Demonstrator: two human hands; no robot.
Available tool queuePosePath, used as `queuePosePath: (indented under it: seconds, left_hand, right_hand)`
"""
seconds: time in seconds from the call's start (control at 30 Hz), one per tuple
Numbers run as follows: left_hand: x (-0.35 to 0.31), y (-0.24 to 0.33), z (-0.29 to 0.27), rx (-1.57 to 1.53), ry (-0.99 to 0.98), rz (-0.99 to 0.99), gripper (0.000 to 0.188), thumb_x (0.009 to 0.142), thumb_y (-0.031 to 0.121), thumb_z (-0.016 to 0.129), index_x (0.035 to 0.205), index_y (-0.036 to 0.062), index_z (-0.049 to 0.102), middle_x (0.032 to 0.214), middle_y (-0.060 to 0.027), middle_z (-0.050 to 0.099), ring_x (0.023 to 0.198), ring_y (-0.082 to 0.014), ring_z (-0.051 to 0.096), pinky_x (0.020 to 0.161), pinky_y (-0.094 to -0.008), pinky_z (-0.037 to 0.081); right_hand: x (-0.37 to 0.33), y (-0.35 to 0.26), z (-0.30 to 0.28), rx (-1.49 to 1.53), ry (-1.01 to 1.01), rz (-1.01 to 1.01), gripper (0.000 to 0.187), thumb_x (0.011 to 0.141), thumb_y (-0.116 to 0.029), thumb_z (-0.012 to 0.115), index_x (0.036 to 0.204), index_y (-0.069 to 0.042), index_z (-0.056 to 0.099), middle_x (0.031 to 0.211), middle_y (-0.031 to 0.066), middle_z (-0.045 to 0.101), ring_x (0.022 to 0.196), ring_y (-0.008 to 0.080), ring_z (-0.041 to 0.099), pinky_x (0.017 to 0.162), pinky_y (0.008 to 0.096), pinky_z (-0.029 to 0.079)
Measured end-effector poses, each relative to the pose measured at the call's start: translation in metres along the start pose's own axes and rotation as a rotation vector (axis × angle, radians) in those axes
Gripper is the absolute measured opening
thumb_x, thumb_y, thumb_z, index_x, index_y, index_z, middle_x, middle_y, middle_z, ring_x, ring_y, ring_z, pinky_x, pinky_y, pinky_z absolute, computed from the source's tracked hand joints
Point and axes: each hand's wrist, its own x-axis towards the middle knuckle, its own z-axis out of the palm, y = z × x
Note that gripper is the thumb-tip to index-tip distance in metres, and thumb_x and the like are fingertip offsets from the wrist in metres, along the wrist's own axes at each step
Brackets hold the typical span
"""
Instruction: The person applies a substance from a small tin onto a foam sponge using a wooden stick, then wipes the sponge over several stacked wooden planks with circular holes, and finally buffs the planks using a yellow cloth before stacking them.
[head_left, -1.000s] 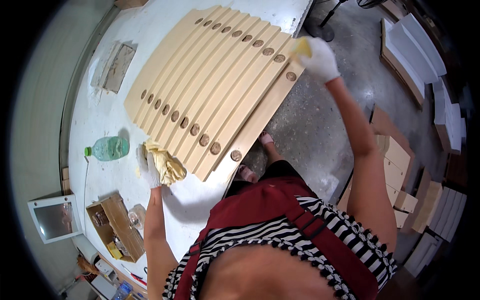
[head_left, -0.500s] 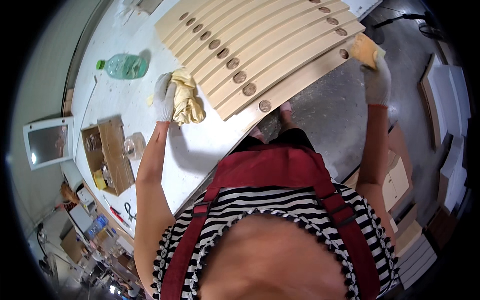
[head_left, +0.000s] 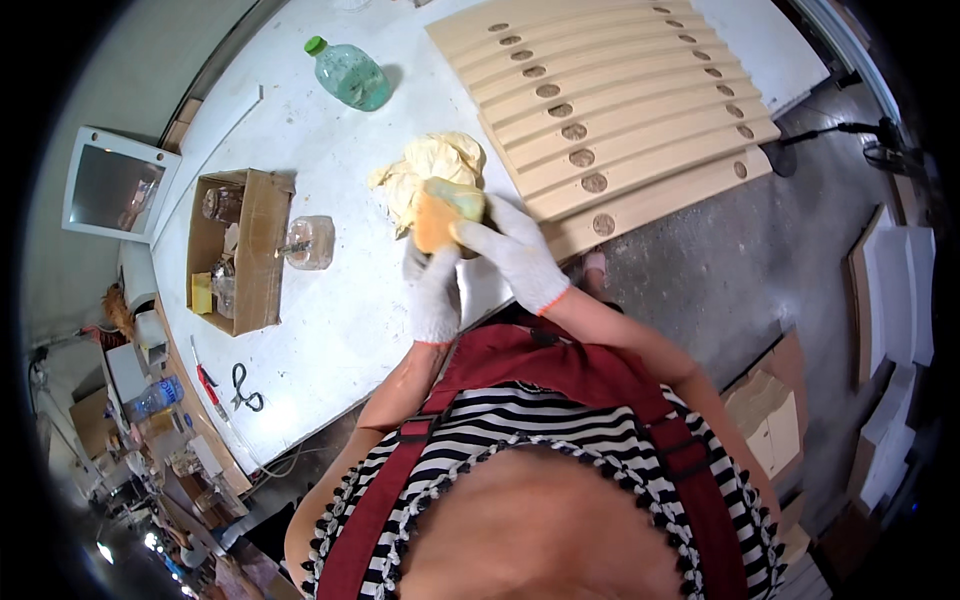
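Both my hands, in white knit gloves with orange cuffs, meet at an orange sponge [head_left: 435, 222] with a pale greenish side. My right hand [head_left: 517, 252] is closed on its right side, thumb across the front. From below, my left hand [head_left: 433, 298] has its fingers closed at the sponge's lower edge; some fingertips are hidden. A crumpled pale yellow cloth [head_left: 440, 155] lies on the table just beyond and behind the sponge. Right of my hands is a stack of stepped, light wooden boards [head_left: 640, 120], each with dark oval spots near its ends.
On the white table [head_left: 330, 350] stand a cardboard box [head_left: 262, 250] with jars and a clear plastic container [head_left: 310, 243]. A green-capped bottle [head_left: 350, 78] lies farther back. Black scissors [head_left: 245, 390] and a red-handled tool [head_left: 210, 385] lie near the left edge. Boards lean at far right.
My right hand has brought the sponge from the boards' right end to my left hand. My left hand has come off the cloth to the sponge. The view has shifted too.
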Motion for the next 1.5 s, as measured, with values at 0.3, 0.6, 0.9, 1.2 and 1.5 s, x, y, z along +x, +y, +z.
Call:
queuePosePath:
  seconds: [0.3,0.6,0.9,1.2,1.5]
  left_hand:
    - [0.114,0.049,-0.130,0.168,0.242,0.149,0.036,0.090,0.008,0.061,0.123,-0.0019,0.052,0.111,-0.0131,0.062,0.100,-0.0200,0.062,0.088,-0.0344,0.051]
    - [0.208,0.014,-0.172,1.228,0.344,0.349,0.061,0.080,0.039,0.068,0.123,-0.0024,0.055,0.116,-0.0227,0.059,0.106,-0.0344,0.057,0.090,-0.0415,0.044]
    - [0.244,0.013,-0.237,0.787,0.587,0.258,0.082,0.087,0.036,0.063,0.143,-0.0113,0.025,0.136,-0.0282,0.043,0.118,-0.0341,0.050,0.103,-0.0368,0.040]
    - [0.174,-0.016,-0.089,0.352,0.131,0.006,0.042,0.097,0.024,0.051,0.132,0.0009,0.044,0.128,-0.0178,0.048,0.115,-0.0273,0.049,0.099,-0.0400,0.043]
    - [0.165,-0.078,0.047,0.147,-0.110,-0.332,0.038,0.098,0.023,0.054,0.130,0.0050,0.047,0.125,-0.0072,0.054,0.112,-0.0188,0.053,0.097,-0.0328,0.044]
  right_hand:
    - [0.098,0.082,0.019,-1.597,0.188,-0.492,0.064,0.067,-0.054,0.071,0.114,-0.011,0.060,0.122,0.0154,0.047,0.116,0.0392,0.038,0.086,0.0537,0.037]
    - [0.016,0.105,0.003,-1.294,-0.044,-0.785,0.034,0.070,-0.012,0.061,0.104,-0.013,0.064,0.104,0.0127,0.057,0.098,0.0314,0.056,0.084,0.0421,0.047]
    - [-0.132,-0.072,-0.236,-0.782,1.052,-0.440,0.051,0.070,-0.007,0.066,0.120,-0.002,0.062,0.116,0.0112,0.064,0.108,0.0192,0.059,0.092,0.0303,0.048]
    - [-0.046,-0.083,-0.459,-1.671,1.218,-0.271,0.043,0.076,-0.027,0.066,0.116,-0.012,0.066,0.118,0.0093,0.063,0.108,0.0317,0.056,0.096,0.0388,0.042]
    - [-0.025,-0.027,-0.416,-1.737,1.282,-0.472,0.036,0.074,-0.021,0.058,0.107,-0.012,0.069,0.110,0.0062,0.066,0.103,0.0311,0.055,0.093,0.0401,0.041]
